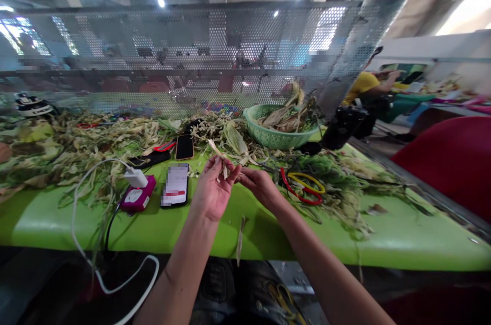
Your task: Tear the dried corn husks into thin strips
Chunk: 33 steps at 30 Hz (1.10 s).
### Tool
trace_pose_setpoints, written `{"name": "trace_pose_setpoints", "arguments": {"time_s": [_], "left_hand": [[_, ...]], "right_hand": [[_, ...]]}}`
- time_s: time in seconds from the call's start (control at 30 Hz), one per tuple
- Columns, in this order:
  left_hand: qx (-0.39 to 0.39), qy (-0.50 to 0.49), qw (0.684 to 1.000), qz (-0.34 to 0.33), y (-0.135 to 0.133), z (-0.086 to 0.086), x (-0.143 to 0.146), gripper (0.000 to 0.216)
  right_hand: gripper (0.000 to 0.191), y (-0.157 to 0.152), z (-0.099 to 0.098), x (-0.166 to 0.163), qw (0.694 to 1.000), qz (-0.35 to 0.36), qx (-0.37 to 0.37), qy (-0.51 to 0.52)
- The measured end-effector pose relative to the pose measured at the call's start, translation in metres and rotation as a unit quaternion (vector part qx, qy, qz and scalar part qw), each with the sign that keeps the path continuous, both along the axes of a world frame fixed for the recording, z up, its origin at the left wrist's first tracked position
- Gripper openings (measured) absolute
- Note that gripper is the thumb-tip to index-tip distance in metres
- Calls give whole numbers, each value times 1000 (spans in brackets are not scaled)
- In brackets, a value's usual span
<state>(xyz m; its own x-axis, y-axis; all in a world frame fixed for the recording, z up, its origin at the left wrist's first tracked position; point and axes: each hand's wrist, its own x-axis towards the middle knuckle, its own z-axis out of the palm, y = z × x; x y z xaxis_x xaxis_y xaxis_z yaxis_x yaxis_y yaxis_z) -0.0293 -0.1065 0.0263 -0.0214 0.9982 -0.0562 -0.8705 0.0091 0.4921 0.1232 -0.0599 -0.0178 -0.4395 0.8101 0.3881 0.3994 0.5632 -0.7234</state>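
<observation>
My left hand (215, 187), palm turned up, pinches pale dried plant strips (217, 149) that look like husk. Close beside it, the fingertips of my right hand (258, 184) are pinched together at the left fingers; what lies between them is too small to make out. Both hands are above the green tabletop (215, 238). Just beyond them lies a wide pale-green husk leaf (235, 138) among the plant scraps. A single dry strip (241, 240) rests on the table's front part below my hands.
A green basket (268, 138) of dry husks stands behind. Scissors with red and yellow handles (305, 187) lie right. On the left are a lit phone (175, 187), a dark phone (184, 147) and a purple power socket (138, 194) with a white cable. A perforated metal screen (192, 53) rises behind.
</observation>
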Motion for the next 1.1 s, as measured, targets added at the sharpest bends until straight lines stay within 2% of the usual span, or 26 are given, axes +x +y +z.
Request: {"name": "trace_pose_setpoints", "arguments": {"time_s": [0.07,0.23,0.37,0.5,0.57,0.63,0.7,0.77,0.83,0.87,0.9,1.0,1.1], "left_hand": [[23,-5,1000,8,-2,6,-2,5],[63,-8,997,40,-11,21,-23,9],[101,26,992,75,-19,33,-44,10],[134,41,979,149,-27,46,-66,18],[156,49,970,180,-31,50,-74,19],[167,61,965,194,-31,49,-77,17],[162,74,966,185,-28,42,-71,12],[144,89,973,155,-20,29,-59,5],[117,107,981,110,-11,11,-43,9],[101,116,984,86,-6,2,-35,13],[85,126,986,67,-2,-8,-27,16],[47,209,976,26,7,-32,-7,21],[35,294,955,4,11,-49,2,23]], "right_hand": [[40,1,1,3,1000,-22,1,-19],[34,2,5,15,988,-142,21,-57],[36,9,3,24,975,-221,29,-19],[40,19,3,37,955,-293,30,27],[41,12,8,42,945,-319,70,19],[52,-10,16,41,942,-314,113,-20],[45,-46,21,34,963,-236,113,-65],[31,-84,22,24,985,-101,78,-115],[27,-112,18,17,982,61,25,-176],[31,-120,14,15,974,96,6,-206],[35,-124,10,17,971,90,7,-219],[35,-114,3,33,970,-23,39,-239],[27,-93,10,57,965,-118,72,-224]]}}
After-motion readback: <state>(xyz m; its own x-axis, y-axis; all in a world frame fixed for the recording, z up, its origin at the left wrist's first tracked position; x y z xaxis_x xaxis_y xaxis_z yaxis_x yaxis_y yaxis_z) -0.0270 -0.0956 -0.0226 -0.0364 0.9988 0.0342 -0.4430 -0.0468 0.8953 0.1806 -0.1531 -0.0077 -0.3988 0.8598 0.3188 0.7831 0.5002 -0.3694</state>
